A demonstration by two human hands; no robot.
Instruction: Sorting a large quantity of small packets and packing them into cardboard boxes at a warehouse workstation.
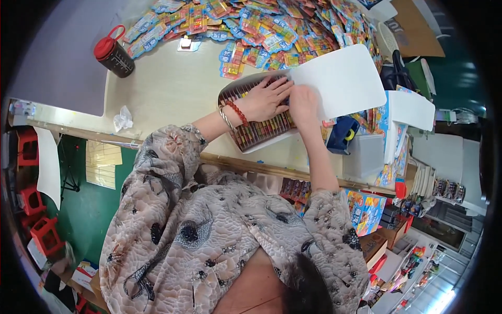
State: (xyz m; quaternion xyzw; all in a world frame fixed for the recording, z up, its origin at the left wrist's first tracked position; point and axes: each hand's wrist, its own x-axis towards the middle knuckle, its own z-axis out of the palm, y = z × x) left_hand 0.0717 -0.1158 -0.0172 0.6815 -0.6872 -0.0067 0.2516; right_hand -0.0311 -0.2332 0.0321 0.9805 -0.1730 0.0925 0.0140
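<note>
An open display box with a raised white lid (345, 81) lies on the table, tilted toward me. Inside it, thin colourful packs (264, 131) stand on edge in tight rows. My left hand (264, 101) rests flat across the tops of these packs, fingers stretched toward the box's right side. At that right side, beside the fold of the lid, is my right hand (304, 104). Motion blurs it, so its fingers cannot be made out. A red bead bracelet (238, 112) and a bangle are on my left wrist.
A big heap of blister packs (266, 29) covers the far side of the table. At left stands a dark bottle with a red lid (114, 55), near a crumpled tissue (123, 119). A blue tape dispenser (343, 135) and a clear plastic bin (364, 156) are at right.
</note>
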